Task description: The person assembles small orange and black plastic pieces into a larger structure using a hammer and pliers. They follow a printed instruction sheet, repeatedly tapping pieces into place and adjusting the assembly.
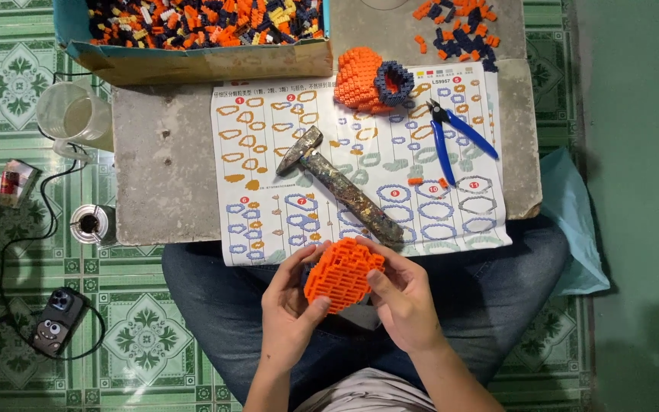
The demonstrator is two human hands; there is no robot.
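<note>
Head view: the left hand and right hand both grip a rounded orange brick piece over the lap, at 6 o'clock. It looks partly built. At 12 o'clock lies a hammer on the instruction sheet; at 1 o'clock, a finished-looking orange section and blue cutters. Many loose bricks remain in the box at 11 o'clock.

- Floor of green tiles with white leaf-and-flower patterns, evenly lit.
- Plain green surface runs along the right edge.
- Low grey stone slab serves as desk, resting on the tiles.
</note>
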